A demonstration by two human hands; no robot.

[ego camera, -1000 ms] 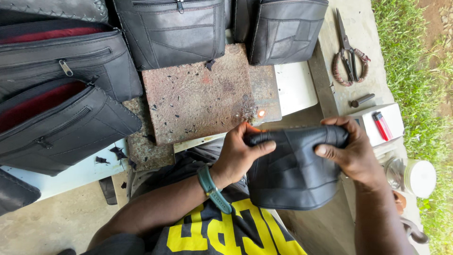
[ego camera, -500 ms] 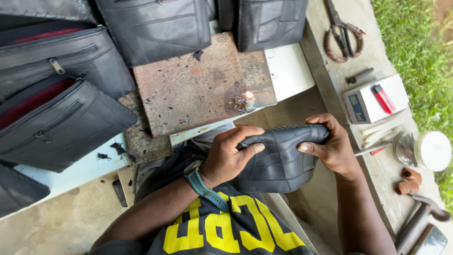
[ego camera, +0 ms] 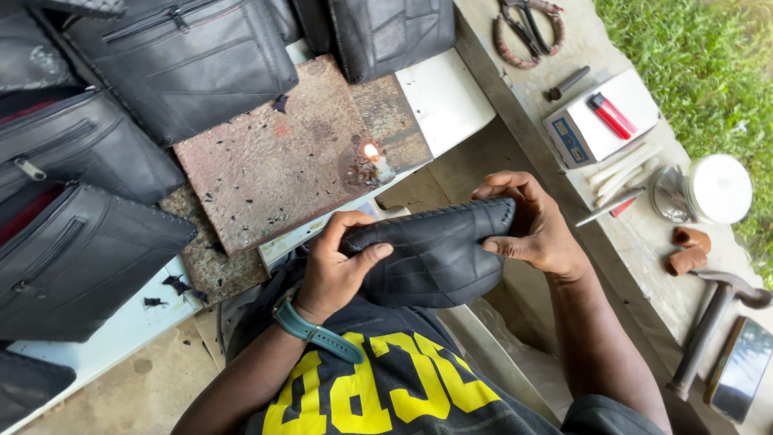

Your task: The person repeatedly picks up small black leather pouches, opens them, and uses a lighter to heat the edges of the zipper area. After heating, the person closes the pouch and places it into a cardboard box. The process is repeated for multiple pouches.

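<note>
Both hands grip a black pouch (ego camera: 435,258) over the lap, just below the candle (ego camera: 373,157) on the slab (ego camera: 282,153): left hand (ego camera: 338,262) closed on its left end, right hand (ego camera: 535,229) pinching the stitched right corner; it looks light, limp and rubbery, best gripped by its seamed edges.

head camera looks steeply down, close.

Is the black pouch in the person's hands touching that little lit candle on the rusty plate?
Apart. The head view shows the black pouch held nearer the body, with bare rusty plate and white table edge between it and the candle.
</note>
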